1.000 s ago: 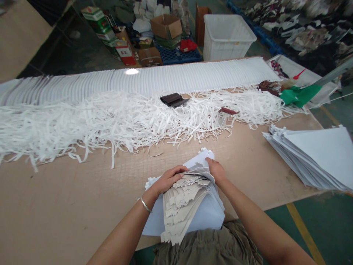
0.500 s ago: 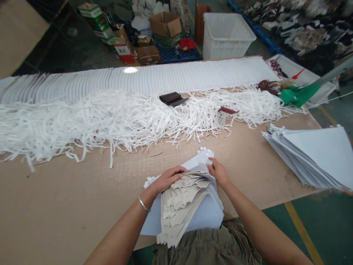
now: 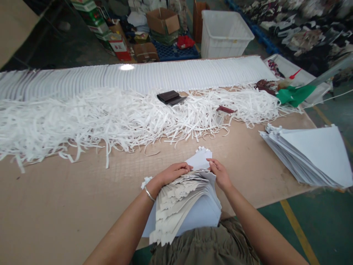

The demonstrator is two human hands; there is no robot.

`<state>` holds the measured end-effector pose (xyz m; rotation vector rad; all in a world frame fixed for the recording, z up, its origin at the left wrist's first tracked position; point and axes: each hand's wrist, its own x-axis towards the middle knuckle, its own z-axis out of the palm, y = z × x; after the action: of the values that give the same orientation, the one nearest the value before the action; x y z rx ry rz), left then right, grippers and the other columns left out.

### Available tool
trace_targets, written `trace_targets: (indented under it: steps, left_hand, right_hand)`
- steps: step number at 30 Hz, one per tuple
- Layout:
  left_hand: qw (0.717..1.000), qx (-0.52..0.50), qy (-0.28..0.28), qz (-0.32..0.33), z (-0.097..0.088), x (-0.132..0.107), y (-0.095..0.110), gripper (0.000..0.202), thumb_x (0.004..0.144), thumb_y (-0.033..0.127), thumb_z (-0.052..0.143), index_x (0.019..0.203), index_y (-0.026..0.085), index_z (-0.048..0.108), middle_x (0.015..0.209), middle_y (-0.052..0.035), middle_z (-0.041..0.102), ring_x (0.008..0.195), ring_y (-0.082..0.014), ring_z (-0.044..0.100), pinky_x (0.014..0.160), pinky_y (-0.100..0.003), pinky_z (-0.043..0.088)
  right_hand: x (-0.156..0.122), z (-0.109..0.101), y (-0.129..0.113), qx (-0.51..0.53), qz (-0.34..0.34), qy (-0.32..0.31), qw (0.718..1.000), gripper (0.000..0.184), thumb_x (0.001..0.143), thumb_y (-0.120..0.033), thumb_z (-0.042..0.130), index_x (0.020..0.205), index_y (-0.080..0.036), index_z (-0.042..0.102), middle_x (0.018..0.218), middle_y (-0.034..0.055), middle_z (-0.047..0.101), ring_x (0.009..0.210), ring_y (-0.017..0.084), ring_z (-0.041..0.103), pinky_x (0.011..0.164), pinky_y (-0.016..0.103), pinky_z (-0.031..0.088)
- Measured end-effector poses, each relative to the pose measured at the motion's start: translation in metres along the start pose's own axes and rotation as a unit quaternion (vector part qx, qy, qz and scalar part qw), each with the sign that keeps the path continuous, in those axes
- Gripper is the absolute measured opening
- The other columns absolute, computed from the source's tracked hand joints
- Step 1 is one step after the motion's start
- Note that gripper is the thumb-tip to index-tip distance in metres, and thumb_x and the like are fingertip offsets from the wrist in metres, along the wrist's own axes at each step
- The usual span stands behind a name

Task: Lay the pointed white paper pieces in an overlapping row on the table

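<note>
A bundle of sheets (image 3: 183, 206) lies at six o'clock in view on the table (image 3: 68, 206), its upper sheets folded toward the person. At the bundle's eleven o'clock, the left hand (image 3: 173, 173) lies over it, fingers together, its grip hidden. At one o'clock, the right hand (image 3: 220, 173) touches a sheet with thumb and forefinger; whether they pinch, I cannot tell

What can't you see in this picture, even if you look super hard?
All in the head view:
- Left hand: its palm is hidden behind its own back.
- Right hand: its pinch is too small to tell.
- White sheets: their middle is hidden by the bent-over sheets.
- White bin: its front wall hides the floor.
- Green boxes: cut off by the top edge.
</note>
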<state>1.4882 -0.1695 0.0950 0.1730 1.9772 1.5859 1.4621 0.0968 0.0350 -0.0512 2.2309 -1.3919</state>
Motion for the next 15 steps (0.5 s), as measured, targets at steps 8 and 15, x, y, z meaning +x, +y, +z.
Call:
trace_targets:
  steps: [8,15]
  left_hand:
    - [1.000,-0.013,0.000,-0.029,0.006,-0.001,-0.001,0.025,0.086,0.036,0.054,0.097,0.017,0.065,0.097,-0.0033,0.068,0.093,-0.0207,0.060,0.086,-0.031,0.048]
    - [0.999,-0.015,0.022,-0.029,0.005,-0.003,-0.019,0.067,0.090,0.039,0.055,0.152,0.022,0.037,0.125,-0.0077,0.065,0.104,-0.0228,0.061,0.099,-0.039,0.044]
  right_hand:
    - [0.025,-0.002,0.014,-0.180,-0.017,0.042,0.983,0.029,0.075,-0.025,0.066,0.105,-0.022,0.067,0.108,0.0073,0.062,0.100,0.023,0.057,0.092,0.034,0.043]
    - [-0.002,-0.007,0.007,0.097,-0.017,-0.011,0.995,0.047,0.090,-0.052,0.051,0.127,-0.023,0.052,0.069,-0.0023,0.058,0.062,0.017,0.053,0.060,0.027,0.043]
